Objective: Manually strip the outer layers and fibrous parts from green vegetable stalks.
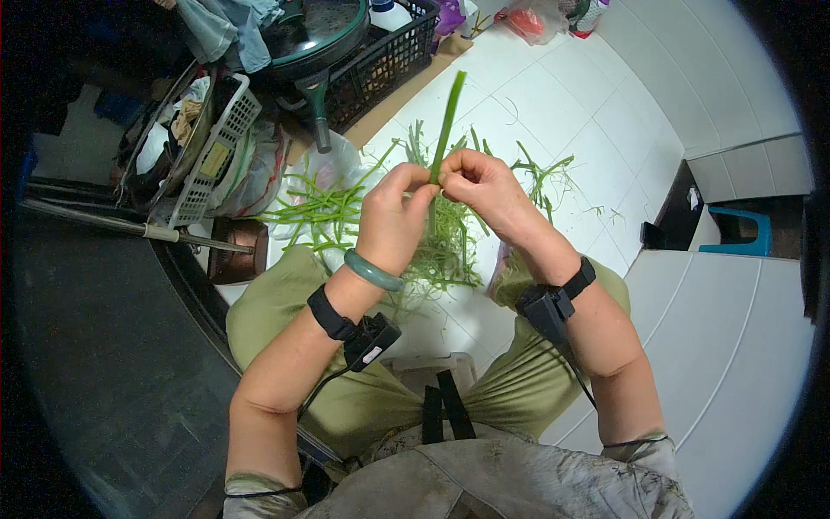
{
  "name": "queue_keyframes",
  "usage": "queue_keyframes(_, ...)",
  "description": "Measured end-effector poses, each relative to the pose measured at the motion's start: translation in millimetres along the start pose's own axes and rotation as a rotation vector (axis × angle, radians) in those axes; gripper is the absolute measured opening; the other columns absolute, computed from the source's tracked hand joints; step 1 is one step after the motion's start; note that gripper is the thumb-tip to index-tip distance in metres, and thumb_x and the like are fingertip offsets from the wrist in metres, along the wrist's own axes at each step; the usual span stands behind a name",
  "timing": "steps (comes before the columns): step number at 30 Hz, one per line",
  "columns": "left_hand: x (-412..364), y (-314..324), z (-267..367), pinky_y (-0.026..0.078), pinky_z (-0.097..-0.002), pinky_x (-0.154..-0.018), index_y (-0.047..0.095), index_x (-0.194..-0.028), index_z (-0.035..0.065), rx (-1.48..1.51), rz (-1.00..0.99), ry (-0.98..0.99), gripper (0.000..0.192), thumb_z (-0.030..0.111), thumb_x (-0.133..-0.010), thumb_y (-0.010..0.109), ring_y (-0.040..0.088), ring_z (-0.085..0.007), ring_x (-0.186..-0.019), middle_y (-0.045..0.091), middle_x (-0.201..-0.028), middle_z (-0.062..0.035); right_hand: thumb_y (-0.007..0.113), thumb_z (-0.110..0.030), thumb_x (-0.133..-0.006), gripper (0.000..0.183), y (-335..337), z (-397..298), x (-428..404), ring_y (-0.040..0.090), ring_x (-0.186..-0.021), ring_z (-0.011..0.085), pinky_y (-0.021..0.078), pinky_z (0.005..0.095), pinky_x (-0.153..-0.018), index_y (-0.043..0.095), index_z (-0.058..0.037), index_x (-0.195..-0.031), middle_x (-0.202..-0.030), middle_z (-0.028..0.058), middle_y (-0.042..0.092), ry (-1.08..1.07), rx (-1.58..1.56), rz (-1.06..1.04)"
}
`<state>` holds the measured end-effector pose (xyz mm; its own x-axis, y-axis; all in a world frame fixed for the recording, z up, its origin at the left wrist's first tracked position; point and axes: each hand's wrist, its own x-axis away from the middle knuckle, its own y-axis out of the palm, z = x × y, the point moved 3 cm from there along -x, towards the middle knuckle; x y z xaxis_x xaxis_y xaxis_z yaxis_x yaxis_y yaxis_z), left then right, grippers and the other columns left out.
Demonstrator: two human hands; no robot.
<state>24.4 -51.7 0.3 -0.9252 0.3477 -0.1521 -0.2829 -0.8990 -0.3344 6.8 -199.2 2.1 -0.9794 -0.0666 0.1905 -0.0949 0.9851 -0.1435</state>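
Observation:
A flat green plant stalk (449, 123) stands nearly upright between my hands, above the floor. My left hand (395, 207), with a green bangle (373, 270) at the wrist, pinches the stalk low down between thumb and fingers. Thumb and fingertips of my right hand (483, 188) are closed at the stalk's right edge, touching the left fingertips. Under both hands lies a loose heap of thin green peelings (447, 253). Slender green stems (324, 207) are piled to the left on a pale plastic bag. More scraps (541, 172) lie beyond my right hand.
White floor tiles (583, 149) extend ahead. A black plastic crate (382, 74) and a lidded pan (318, 39) stand at the upper left, near a grey basket (211, 156). A metal pole (97, 217) juts in from the left. On the right are a pale panel (720, 311) and a blue stool (742, 233).

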Motion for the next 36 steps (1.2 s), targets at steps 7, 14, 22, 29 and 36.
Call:
queue_keyframes(7,-5.8,-1.9,-3.4,0.050,-0.0240,-0.066,0.053,-0.095,0.0026,0.492,-0.106,-0.234,0.010,0.004,-0.085,0.056,0.056,-0.0097,-0.074,0.057,-0.085,-0.0022,0.054,-0.013,-0.086,0.008,2.8,-0.7,1.2,0.055,-0.066,0.0066,0.0488,0.0197,-0.066,0.057,-0.0059,-0.089,-0.078,-0.0005,0.058,0.255,-0.545,-0.016)
queue_keyframes(14,-12.7,-14.9,-3.2,0.049,-0.0245,-0.068,0.053,-0.097,0.0049,0.711,-0.107,-0.313,0.010,0.007,-0.087,0.055,0.055,-0.0096,-0.078,0.056,-0.087,-0.0009,0.052,-0.013,-0.089,0.010,0.9,-15.5,4.8,0.059,-0.068,0.0086,0.0522,0.0210,-0.066,0.055,-0.0036,-0.091,-0.079,0.0033,0.060,0.267,-0.724,0.019)
queue_keyframes(22,-19.4,-27.7,-12.2,0.048,-0.0244,-0.068,0.054,-0.098,0.0078,0.704,-0.037,-0.333,0.010,0.009,-0.088,0.054,0.054,-0.0091,-0.078,0.056,-0.087,0.0004,0.056,-0.011,-0.085,0.017,-57.0,-26.6,8.7,0.058,-0.083,0.0123,0.0512,0.0221,-0.069,0.055,0.0007,-0.097,-0.092,0.0099,0.059,0.009,-0.818,0.278)
queue_keyframes(29,-22.5,-33.7,-24.1,0.048,-0.0238,-0.066,0.052,-0.094,0.0057,1.016,-0.045,-0.495,0.007,0.010,-0.089,0.053,0.055,-0.0112,-0.075,0.057,-0.085,-0.0027,0.047,-0.015,-0.087,0.023,-31.3,-19.6,15.2,0.056,-0.079,0.0132,0.0451,0.0269,-0.074,0.062,-0.0002,-0.095,-0.088,0.0055,0.061,-0.025,0.210,-0.013)
queue_keyframes(36,-27.7,-44.6,-42.3,0.048,-0.0236,-0.064,0.053,-0.085,0.0037,1.161,0.047,-0.471,0.009,0.012,-0.090,0.053,0.054,-0.0123,-0.066,0.056,-0.076,-0.0049,0.052,-0.015,-0.088,0.021,-17.4,-30.8,29.9,0.054,-0.079,0.0063,0.0442,0.0211,-0.072,0.057,-0.0022,-0.104,-0.090,0.0005,0.060,0.091,-0.116,-0.231)
